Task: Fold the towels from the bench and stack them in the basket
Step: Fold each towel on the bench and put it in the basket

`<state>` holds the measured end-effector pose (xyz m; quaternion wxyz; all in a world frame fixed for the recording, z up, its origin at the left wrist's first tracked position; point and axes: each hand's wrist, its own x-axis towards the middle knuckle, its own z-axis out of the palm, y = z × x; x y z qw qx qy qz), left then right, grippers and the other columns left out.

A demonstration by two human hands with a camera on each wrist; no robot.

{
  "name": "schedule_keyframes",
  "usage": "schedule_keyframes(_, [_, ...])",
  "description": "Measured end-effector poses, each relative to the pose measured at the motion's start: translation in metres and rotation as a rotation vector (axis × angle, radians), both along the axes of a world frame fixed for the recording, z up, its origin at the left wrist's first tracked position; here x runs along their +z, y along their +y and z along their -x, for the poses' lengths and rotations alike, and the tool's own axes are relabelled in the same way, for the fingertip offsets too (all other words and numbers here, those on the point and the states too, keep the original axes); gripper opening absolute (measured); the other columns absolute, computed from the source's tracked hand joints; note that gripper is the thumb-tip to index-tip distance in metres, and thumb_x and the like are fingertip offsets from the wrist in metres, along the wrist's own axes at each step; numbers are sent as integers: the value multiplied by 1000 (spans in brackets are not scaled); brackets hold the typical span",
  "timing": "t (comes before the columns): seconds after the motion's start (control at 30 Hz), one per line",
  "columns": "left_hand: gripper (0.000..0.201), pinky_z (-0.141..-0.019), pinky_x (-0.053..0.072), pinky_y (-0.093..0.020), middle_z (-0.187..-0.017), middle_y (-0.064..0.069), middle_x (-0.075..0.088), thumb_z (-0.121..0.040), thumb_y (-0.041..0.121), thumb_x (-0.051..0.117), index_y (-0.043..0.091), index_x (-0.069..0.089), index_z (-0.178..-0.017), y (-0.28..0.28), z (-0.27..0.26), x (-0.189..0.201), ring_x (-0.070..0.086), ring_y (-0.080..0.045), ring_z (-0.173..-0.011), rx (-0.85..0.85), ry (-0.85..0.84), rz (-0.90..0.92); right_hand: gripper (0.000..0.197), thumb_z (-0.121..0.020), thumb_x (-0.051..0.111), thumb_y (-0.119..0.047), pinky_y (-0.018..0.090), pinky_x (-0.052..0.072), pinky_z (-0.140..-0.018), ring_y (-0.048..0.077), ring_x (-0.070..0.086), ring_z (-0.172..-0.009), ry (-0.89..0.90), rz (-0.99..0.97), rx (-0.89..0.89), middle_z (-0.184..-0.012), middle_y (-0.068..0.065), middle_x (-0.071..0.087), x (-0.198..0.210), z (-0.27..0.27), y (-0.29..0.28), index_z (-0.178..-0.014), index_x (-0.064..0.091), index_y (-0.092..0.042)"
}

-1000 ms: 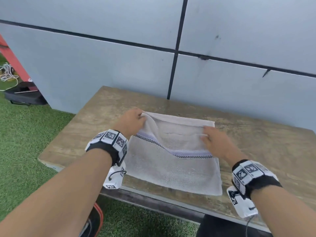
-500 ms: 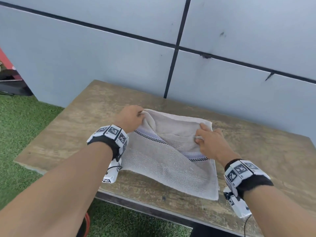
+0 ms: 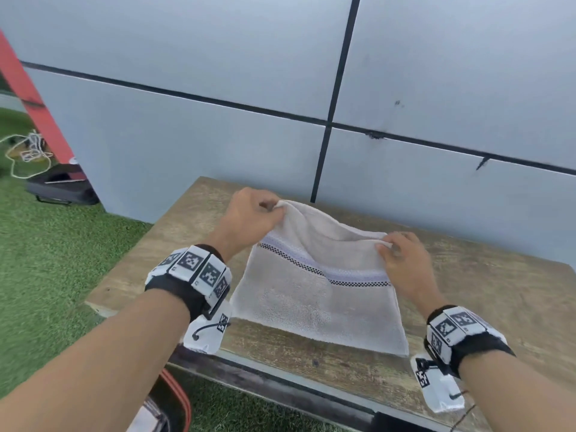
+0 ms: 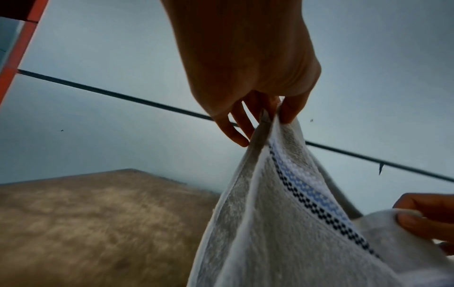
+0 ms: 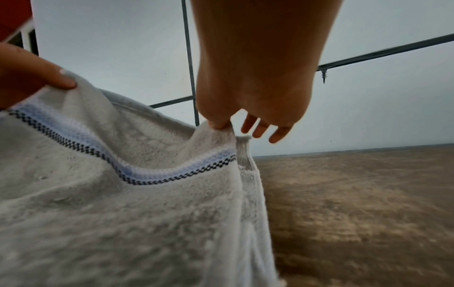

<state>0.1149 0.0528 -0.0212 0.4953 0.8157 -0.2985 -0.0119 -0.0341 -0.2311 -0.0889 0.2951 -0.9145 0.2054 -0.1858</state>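
Observation:
A pale beige towel (image 3: 314,304) with a lilac band and a black checked stripe is folded double on the wooden bench (image 3: 498,294). My left hand (image 3: 252,213) pinches its far left corner (image 4: 272,124) between thumb and fingers and lifts it off the bench. At the far right corner (image 5: 221,130), my right hand (image 3: 402,260) pinches the cloth with thumb and forefinger, the other fingers spread loose. The towel's near edge still lies on the bench by its front edge. No basket is in view.
A grey panelled wall (image 3: 218,129) stands right behind the bench. Green artificial grass (image 3: 40,263) lies to the left, with a black case (image 3: 62,188) and a coiled white cord (image 3: 28,151) on it. A red-rimmed object (image 3: 174,403) sits below the bench's front edge.
Both hands have raised the towel's far edge off the bench; the far layers now hang up between the two pinched corners. The head view has shifted.

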Motion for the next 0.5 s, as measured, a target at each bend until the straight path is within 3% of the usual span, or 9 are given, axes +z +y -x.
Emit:
schedule_keyframes(0.07, [35, -52, 26, -26, -56, -1, 35, -86, 12, 65, 2, 43, -60, 2, 11, 16, 30, -11, -53, -43, 39, 12, 2, -95, 66, -27, 38, 35, -107, 20, 45, -127, -49, -15, 111, -135, -4, 54, 2, -2, 11, -95, 68, -26])
schedule_keyframes(0.17, [22, -55, 30, -27, -59, 0, 43, -83, 10, 64, 1, 58, -65, 6, 24, 30, 36, -11, -56, -103, 38, -32, 10, -92, 71, -25, 34, 28, -110, 13, 38, -134, -125, 32, 333, -144, -14, 51, 8, -6, 36, -91, 68, -34])
schedule_keyframes(0.27, [15, -57, 33, -28, -61, -1, 50, -83, 9, 64, -1, 67, -71, 12, 39, 41, 42, -12, -58, -142, 47, -45, 8, -91, 72, -26, 24, 23, -112, 7, 32, -138, -115, 38, 423, -145, -20, 47, 14, -16, 59, -92, 72, -35])
schedule_keyframes(0.33, [16, -58, 32, -28, -62, -4, 50, -83, 8, 65, -4, 66, -73, 16, 48, 47, 42, -13, -60, -170, 47, -43, 7, -92, 68, -35, 28, 30, -114, 11, 39, -134, -41, 22, 488, -138, -20, 53, 16, -24, 70, -92, 73, -39])
schedule_keyframes(0.4, [17, -56, 30, -28, -62, -4, 48, -83, 7, 65, -6, 65, -73, 21, 58, 53, 40, -13, -59, -182, 32, -62, 12, -91, 62, -37, 42, 45, -101, 18, 57, -113, -6, -4, 546, -115, -8, 64, 16, -29, 82, -88, 73, -34])
schedule_keyframes(0.43, [17, -55, 29, -27, -61, -4, 46, -84, 7, 64, -7, 65, -73, 24, 62, 55, 38, -12, -57, -179, 22, -77, 14, -91, 61, -32, 42, 47, -96, 18, 60, -103, -13, 14, 555, -104, -3, 66, 18, -30, 88, -88, 73, -27])
schedule_keyframes(0.5, [19, -52, 28, -23, -59, -2, 43, -85, 6, 64, -8, 64, -73, 32, 70, 59, 35, -9, -54, -153, -10, -109, 13, -95, 60, -22, 36, 47, -93, 17, 62, -95, -42, 13, 501, -100, -1, 68, 21, -29, 99, -94, 72, -18])
